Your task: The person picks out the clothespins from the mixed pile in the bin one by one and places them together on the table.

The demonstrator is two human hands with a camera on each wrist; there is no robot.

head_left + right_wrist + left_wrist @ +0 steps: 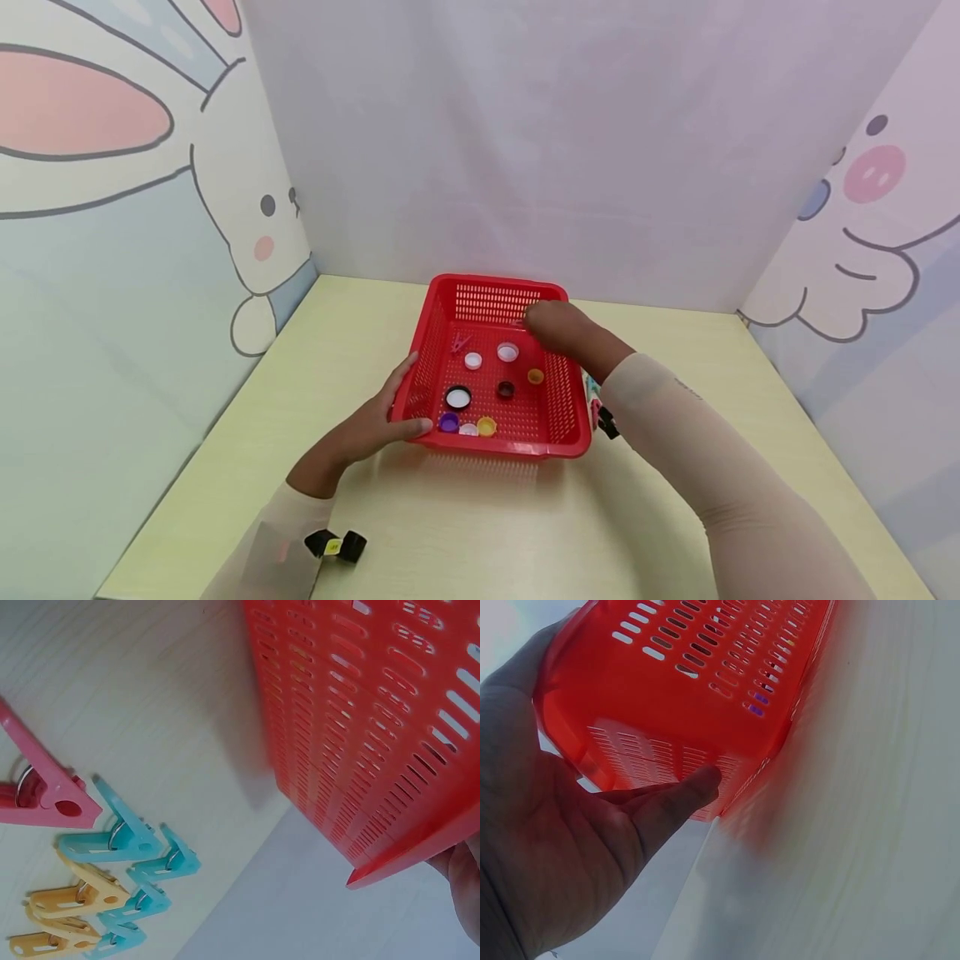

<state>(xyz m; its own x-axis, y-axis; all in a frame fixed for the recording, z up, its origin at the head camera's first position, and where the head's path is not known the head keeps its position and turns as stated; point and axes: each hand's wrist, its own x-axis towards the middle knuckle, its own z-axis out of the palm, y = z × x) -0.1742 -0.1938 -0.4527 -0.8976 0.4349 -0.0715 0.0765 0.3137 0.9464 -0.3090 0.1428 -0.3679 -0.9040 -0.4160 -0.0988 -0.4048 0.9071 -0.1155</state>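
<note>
A red plastic basket (491, 449) with slotted walls sits on the table. My left hand (375, 421) grips its near left corner, thumb along the front rim and fingers against the left outer wall. My right hand (558, 327) reaches over the right rim into the back right part; its fingertips are hidden, and a small pinkish bit shows beside them. Inside lie a pink clothespin (460, 342), a white cap (472, 361), a clear-rimmed cap (507, 352), a brown cap (506, 389), an orange cap (536, 377), a black-rimmed cap (458, 397), a purple cap (448, 422) and a yellow cap (487, 427).
Right of the basket, clothespins lie on the table: a larger pink clothespin (49, 780), several teal clothespins (116, 832) and yellow clothespins (82, 891). The right forearm partly covers them in the head view. A pale curtain wall (525, 150) stands behind the table.
</note>
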